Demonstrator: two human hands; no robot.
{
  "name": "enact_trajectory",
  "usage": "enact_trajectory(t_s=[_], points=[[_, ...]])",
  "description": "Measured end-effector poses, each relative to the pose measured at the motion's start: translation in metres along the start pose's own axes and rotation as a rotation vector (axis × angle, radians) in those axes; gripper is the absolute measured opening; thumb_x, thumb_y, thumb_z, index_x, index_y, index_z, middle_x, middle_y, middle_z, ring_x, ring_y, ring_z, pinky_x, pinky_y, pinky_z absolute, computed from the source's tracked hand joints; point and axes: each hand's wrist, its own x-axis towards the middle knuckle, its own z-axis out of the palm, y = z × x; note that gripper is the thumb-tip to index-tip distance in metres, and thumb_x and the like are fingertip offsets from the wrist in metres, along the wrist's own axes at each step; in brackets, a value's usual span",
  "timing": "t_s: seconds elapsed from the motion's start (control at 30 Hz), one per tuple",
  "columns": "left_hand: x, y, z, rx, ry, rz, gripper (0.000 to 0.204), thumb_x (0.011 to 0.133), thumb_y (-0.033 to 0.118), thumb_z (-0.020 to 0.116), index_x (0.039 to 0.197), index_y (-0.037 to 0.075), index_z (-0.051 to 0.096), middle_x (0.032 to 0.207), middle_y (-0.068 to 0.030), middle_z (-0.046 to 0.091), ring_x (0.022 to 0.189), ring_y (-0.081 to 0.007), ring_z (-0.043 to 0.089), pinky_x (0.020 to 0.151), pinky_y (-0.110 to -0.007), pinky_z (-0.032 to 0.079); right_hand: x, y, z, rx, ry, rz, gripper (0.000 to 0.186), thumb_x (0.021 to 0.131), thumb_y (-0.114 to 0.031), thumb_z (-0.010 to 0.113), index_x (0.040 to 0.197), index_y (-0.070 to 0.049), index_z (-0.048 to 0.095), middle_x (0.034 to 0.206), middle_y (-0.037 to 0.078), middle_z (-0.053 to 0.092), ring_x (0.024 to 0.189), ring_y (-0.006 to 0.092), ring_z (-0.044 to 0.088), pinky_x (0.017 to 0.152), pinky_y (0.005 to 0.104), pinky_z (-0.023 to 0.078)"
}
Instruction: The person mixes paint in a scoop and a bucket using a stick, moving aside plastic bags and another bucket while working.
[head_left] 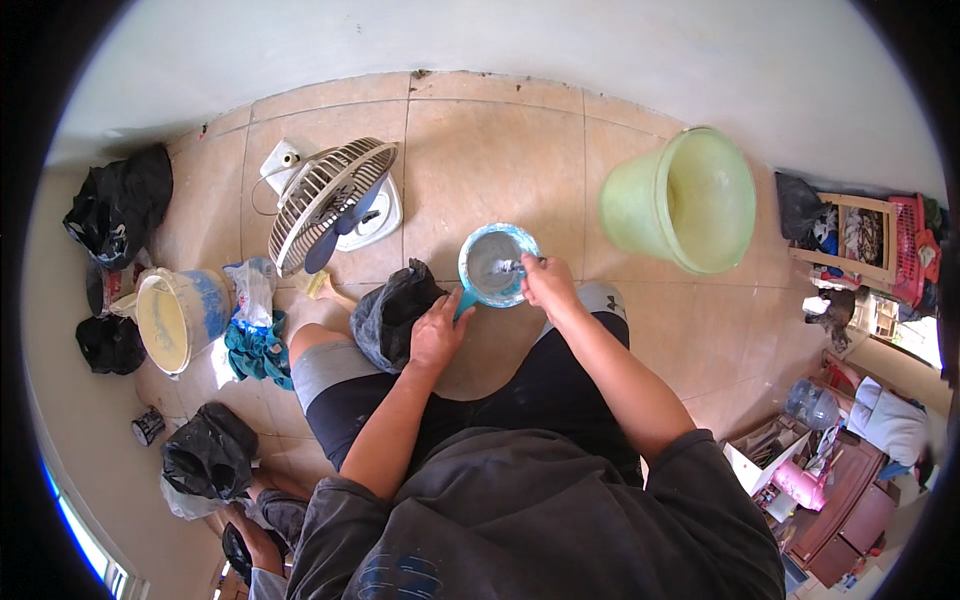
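Between my knees, a blue dipper (529, 240) with a smeared rim holds a wet grey mixture (490, 258). The fingers of my left hand (437, 335) are closed on its short blue handle. My right hand (548, 284) grips a thin stirring tool (511, 266) at the dipper's right rim. The tool's far end reaches into the mixture; its full shape is hidden by my fingers and the grey stuff. A crumpled black plastic bag (382, 318) lies against my left hand and knee. Just left of the bag, a paintbrush (322, 286) rests on the floor.
Ahead on the left stands a fan (335, 205). A pale green bucket (640, 205) is tilted at the right. Left are a paint-stained bucket (205, 305), a teal cloth (258, 350) and black bags (125, 200). Another person's limb (255, 535) shows lower left. Clutter and a cabinet (835, 530) fill the right.
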Motion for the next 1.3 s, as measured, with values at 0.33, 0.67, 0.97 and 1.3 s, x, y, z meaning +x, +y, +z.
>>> enact_trajectory(t_s=[0.33,0.67,0.97,1.3], points=[[0.000,0.001,0.000,-0.034,0.010,0.000,0.044,0.094,0.035,0.065,0.127,0.006,0.061,0.102,-0.0147,0.068,0.087,-0.0345,0.069,0.074,-0.044,0.056,-0.023,0.012,0.011,-0.421,0.073,-0.539,0.041,0.098,-0.036,0.059,0.100,0.003,0.069,0.078,0.024,0.069,0.071,0.0394,0.068,0.067,0.0438,0.052],[0.000,-0.002,0.002,-0.041,-0.025,-0.013,0.045,0.094,0.035,0.064,0.128,0.007,0.061,0.106,-0.0168,0.068,0.092,-0.0351,0.069,0.077,-0.044,0.056,-0.029,0.002,0.003,-0.533,-0.035,-0.572,0.037,0.097,-0.033,0.059,0.098,0.002,0.068,0.083,0.025,0.070,0.080,0.0432,0.068,0.072,0.0495,0.054],[0.000,-0.002,0.002,-0.030,-0.017,-0.008,0.044,0.094,0.035,0.064,0.128,0.007,0.061,0.105,-0.0162,0.069,0.091,-0.0350,0.069,0.077,-0.044,0.056,-0.036,-0.006,0.011,-0.643,-0.009,-0.766,0.031,0.098,-0.030,0.057,0.100,0.000,0.065,0.080,0.021,0.070,0.077,0.0399,0.069,0.071,0.0495,0.054],[0.000,-0.003,0.003,-0.012,0.001,0.004,0.044,0.093,0.035,0.065,0.126,0.006,0.062,0.104,-0.0153,0.069,0.090,-0.0343,0.069,0.076,-0.043,0.056,-0.038,-0.008,0.020,-0.841,-0.106,-0.909,0.029,0.098,-0.027,0.057,0.097,0.001,0.063,0.089,0.022,0.069,0.081,0.0382,0.069,0.070,0.0479,0.055]])
